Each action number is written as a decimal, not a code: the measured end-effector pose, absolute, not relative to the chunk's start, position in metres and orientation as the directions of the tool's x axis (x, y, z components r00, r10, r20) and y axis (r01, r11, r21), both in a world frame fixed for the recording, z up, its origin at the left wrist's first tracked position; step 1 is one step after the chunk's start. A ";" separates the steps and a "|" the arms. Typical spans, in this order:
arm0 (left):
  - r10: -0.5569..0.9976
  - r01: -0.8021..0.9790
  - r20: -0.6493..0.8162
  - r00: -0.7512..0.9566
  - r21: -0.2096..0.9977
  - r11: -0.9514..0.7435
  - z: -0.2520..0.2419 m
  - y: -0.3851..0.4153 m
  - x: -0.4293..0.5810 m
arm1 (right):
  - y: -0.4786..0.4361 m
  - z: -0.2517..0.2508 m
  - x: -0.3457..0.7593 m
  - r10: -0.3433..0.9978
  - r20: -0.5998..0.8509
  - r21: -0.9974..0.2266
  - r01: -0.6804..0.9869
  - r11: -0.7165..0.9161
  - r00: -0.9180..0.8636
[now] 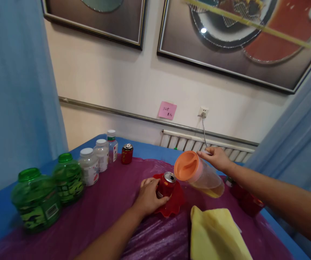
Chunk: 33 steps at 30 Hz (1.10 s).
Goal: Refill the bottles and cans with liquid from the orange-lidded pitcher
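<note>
My left hand [149, 196] is closed around a red drink can [166, 186], which stands upright with its top opened. Under the can lies a red dish with a wavy rim [179, 198]. To the right, my right hand [217, 159] grips a clear plastic pitcher [205, 177] with an orange lid [187, 166]. The pitcher is tilted toward the can, and yellowish liquid [215, 190] lies along its lower side. Its lid is close to the can's top but apart from it. No stream of liquid shows between them.
Green jars [36, 200], white-capped bottles [89, 166] and another red can [127, 154] line the left side. A yellow cloth [220, 234] lies in front on the purple sheet [98, 224]. More red cans [250, 204] stand under my right forearm. A radiator [182, 139] is behind.
</note>
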<state>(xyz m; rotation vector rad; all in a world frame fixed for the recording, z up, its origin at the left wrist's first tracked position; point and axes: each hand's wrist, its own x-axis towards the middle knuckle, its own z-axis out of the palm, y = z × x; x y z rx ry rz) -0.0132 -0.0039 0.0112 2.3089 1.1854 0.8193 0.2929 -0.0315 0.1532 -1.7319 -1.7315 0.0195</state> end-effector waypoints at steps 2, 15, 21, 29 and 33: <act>0.831 0.583 0.309 0.463 0.600 -0.547 0.011 -0.003 -0.013 | -0.031 0.154 0.292 0.891 0.441 -0.447 0.887 0.114 0.107; 0.836 0.593 0.303 0.457 0.597 -0.540 0.010 -0.005 -0.014 | -0.035 0.160 0.287 0.888 0.450 -0.411 0.905 0.112 0.094; 0.834 0.597 0.302 0.463 0.589 -0.545 0.009 -0.004 -0.014 | -0.036 0.160 0.292 0.877 0.470 -0.410 0.905 0.117 0.100; 0.837 0.599 0.297 0.459 0.592 -0.539 0.010 -0.005 -0.014 | -0.037 0.162 0.291 0.875 0.471 -0.411 0.906 0.104 0.114; 0.839 0.598 0.297 0.457 0.595 -0.537 0.010 -0.005 -0.014 | -0.038 0.162 0.290 0.873 0.473 -0.412 0.906 0.100 0.119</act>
